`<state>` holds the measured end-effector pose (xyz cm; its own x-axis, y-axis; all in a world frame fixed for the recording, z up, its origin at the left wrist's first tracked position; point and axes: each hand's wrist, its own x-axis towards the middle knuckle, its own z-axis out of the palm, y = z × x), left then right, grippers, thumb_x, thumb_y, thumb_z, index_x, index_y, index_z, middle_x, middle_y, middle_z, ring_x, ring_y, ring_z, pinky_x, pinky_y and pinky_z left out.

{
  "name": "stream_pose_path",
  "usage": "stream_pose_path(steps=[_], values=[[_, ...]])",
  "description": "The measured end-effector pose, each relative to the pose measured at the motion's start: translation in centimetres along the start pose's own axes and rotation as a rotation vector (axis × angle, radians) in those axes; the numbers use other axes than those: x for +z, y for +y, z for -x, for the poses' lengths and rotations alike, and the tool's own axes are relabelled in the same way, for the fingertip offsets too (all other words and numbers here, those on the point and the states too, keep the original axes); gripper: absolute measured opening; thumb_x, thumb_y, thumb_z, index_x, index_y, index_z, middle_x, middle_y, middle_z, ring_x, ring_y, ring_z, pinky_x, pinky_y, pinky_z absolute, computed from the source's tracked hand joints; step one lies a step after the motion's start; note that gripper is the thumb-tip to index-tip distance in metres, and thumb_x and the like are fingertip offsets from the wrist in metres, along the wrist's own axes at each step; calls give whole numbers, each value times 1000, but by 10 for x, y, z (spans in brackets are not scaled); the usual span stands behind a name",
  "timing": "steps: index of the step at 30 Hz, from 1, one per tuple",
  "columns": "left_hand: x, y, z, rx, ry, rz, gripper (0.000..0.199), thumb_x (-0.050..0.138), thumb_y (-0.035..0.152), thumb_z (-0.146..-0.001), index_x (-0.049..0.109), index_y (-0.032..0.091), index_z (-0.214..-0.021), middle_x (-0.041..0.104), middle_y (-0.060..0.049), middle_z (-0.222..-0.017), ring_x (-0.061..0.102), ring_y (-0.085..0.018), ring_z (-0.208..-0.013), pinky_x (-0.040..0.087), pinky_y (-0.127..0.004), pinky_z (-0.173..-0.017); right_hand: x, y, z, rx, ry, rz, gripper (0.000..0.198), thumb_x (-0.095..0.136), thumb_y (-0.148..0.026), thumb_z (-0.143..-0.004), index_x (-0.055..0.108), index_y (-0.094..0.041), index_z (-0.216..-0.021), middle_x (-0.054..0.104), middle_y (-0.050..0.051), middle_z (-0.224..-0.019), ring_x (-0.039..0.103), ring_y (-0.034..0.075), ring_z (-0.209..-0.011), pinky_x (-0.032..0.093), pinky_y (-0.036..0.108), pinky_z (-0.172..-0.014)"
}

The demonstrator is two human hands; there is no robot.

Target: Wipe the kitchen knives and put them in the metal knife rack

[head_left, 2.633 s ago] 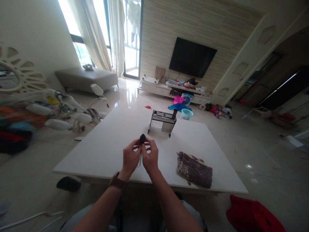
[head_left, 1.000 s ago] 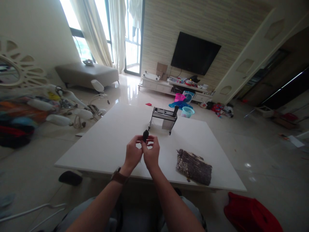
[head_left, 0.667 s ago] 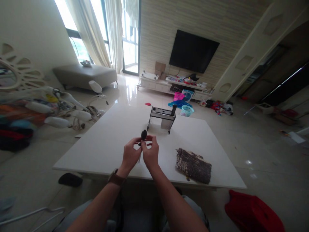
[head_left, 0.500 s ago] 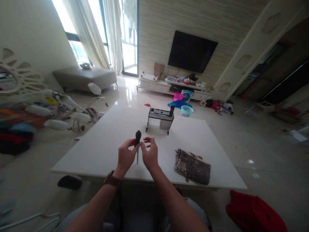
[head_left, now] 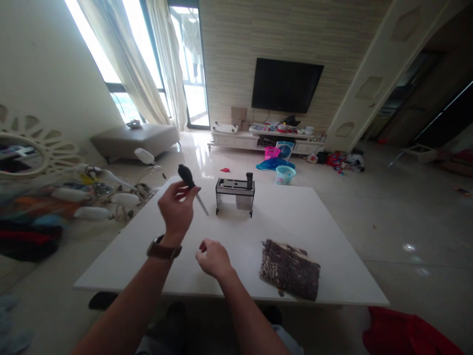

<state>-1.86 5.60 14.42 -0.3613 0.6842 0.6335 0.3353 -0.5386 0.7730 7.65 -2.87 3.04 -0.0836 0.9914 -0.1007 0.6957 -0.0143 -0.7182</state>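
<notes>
My left hand [head_left: 176, 207] grips a screwdriver [head_left: 186, 176] by its black handle. The screwdriver is tilted, its metal shaft slanting down to the right over the white table [head_left: 295, 222]. Lower and to the right, my right hand [head_left: 213, 259] is closed with its fingers curled in. Whatever its fingers may hold is hidden. Beyond both hands stands a small tool rack [head_left: 235, 185] with a slotted dark top and legs. A black handle [head_left: 250, 180] sticks up from the rack's right end. Right of my right hand lies a folded brown patterned cloth [head_left: 290, 268].
A lamp with several white shades [head_left: 125, 198] stands close to the table's left side. On the floor past the far edge are a light-blue basket [head_left: 285, 173], a pink basket [head_left: 272, 153] and a blue plastic bag [head_left: 275, 163]. A red object [head_left: 406, 333] is at the lower right.
My left hand has lifted the screwdriver up and left, tilting it from upright. My right hand has come away from it, moved lower and closed. The camera view has shifted slightly.
</notes>
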Motion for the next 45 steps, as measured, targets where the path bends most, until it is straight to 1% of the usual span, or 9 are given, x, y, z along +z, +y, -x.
stream_pose_path(steps=[3, 5, 8, 11, 15, 20, 30, 39, 45], values=[[48, 14, -34, 27, -74, 86, 21, 76, 26, -80, 71, 16, -98, 76, -6, -94, 73, -18, -80, 63, -32, -74, 3, -3, 0, -18, 9, -25, 19, 60, -31, -83, 70, -23, -97, 77, 7, -101, 69, 24, -97, 48, 34, -83], [79, 19, -51, 12, -112, 142, 17, 73, 21, -81, 71, 15, -96, 76, -7, -94, 73, -17, -79, 63, -31, -73, 3, -2, 1, -21, 5, -37, 20, 60, -30, -82, 71, -23, -97, 77, 8, -101, 69, 25, -98, 48, 36, -84], [116, 22, -71, 34, -149, 159, 15, 72, 16, -80, 70, 15, -95, 76, -6, -93, 73, -17, -79, 63, -31, -75, 1, 1, 3, -20, -1, -49, 20, 61, -30, -81, 71, -23, -97, 77, 8, -102, 69, 27, -100, 49, 37, -87], [143, 22, -82, 85, -178, 155, 16, 70, 13, -80, 70, 16, -95, 76, -5, -92, 73, -16, -80, 63, -31, -75, -4, 4, 3, -19, 12, -59, 20, 61, -30, -81, 71, -23, -98, 77, 8, -102, 68, 27, -101, 48, 38, -88], [165, 17, -88, 116, -213, 145, 15, 69, 10, -79, 71, 15, -94, 76, -6, -92, 72, -16, -80, 62, -31, -75, -10, 6, 4, -11, 15, -72, 22, 60, -30, -83, 70, -24, -102, 77, 7, -102, 68, 26, -101, 49, 38, -88], [181, 4, -86, 99, -225, 107, 16, 70, 12, -79, 71, 14, -95, 76, -7, -93, 72, -17, -80, 61, -32, -76, -15, 9, 4, -16, 15, -83, 23, 61, -31, -83, 70, -23, -102, 76, 8, -104, 67, 27, -104, 48, 39, -91], [192, -4, -82, 82, -223, 49, 16, 70, 12, -80, 71, 16, -96, 75, -6, -94, 71, -18, -81, 59, -34, -79, -22, 19, 5, -16, 23, -81, 21, 60, -30, -84, 71, -23, -100, 76, 8, -104, 67, 27, -105, 48, 38, -92], [188, -14, -91, 113, -207, -3, 17, 71, 14, -80, 71, 17, -97, 75, -6, -93, 71, -18, -81, 58, -34, -81, -21, 23, 5, -15, 21, -82, 21, 61, -32, -84, 72, -23, -100, 77, 8, -104, 67, 26, -105, 48, 37, -92], [186, -14, -93, 94, -215, -4, 17, 70, 15, -81, 70, 16, -98, 75, -7, -96, 71, -18, -83, 57, -34, -82, -18, 23, 4, -24, 7, -85, 21, 61, -31, -84, 72, -22, -99, 77, 8, -104, 67, 26, -105, 48, 37, -92]])
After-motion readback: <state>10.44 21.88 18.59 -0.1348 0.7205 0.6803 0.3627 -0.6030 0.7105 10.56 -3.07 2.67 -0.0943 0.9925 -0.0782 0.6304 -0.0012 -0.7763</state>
